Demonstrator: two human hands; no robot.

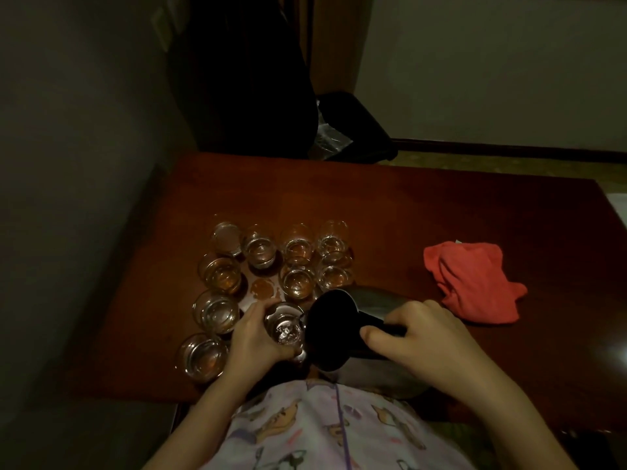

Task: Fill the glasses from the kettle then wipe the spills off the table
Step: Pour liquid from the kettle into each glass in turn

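While pouring: kettle [339, 329] tilted at near bench [441, 215] edge, spout over held glass [284, 325]
Left hand [252, 337]: fingers wrap the glass; thin, wet, likely slippery, so hold low
Right hand [424, 337]: fingers clamp handle [376, 322]; kettle probably heavy
Cloth [475, 283]: soft, lies right of kettle

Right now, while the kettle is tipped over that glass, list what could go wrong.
1. The left hand holds the glass right at the kettle mouth; a small wobble could send water over the fingers and table.
2. The filled glasses stand packed close, so a bump could topple several.
3. A puddle already sits among them, while the red cloth lies off to the right.
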